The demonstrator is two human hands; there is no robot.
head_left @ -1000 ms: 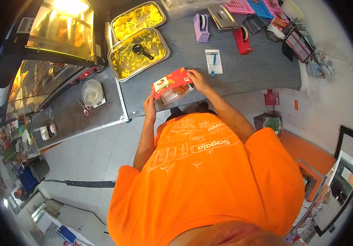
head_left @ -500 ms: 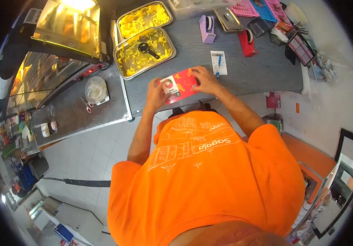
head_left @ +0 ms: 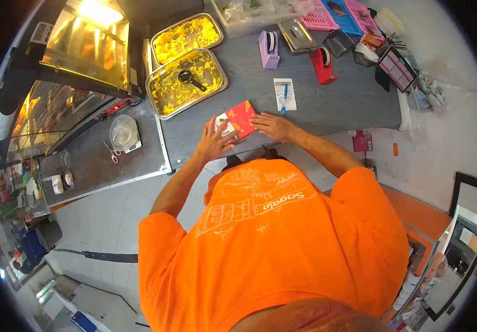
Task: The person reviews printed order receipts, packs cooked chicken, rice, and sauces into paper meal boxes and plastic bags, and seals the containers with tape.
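A red cardboard box (head_left: 242,117) with a white label panel and orange pictures lies on the grey counter near its front edge. My left hand (head_left: 217,142) rests on the box's left part with fingers spread, covering some of the label. At the other end, my right hand (head_left: 274,127) has its fingers stretched out flat, the tips touching the right edge. Just beyond the right hand are a printed slip (head_left: 279,95) and a blue pen (head_left: 285,98) on top of it.
Two metal trays of yellow food stand behind the box; a black scoop (head_left: 192,81) sits in the nearer tray (head_left: 158,112). Purple (head_left: 269,52) and red (head_left: 323,66) tape dispensers are at the back. A lit glass cabinet (head_left: 86,47), scissors (head_left: 111,152) and a plastic tub (head_left: 124,133) are left.
My hands have gone from gripping both ends of the box to lying spread against it. The box now sits flatter on the counter. The whole view has shifted slightly.
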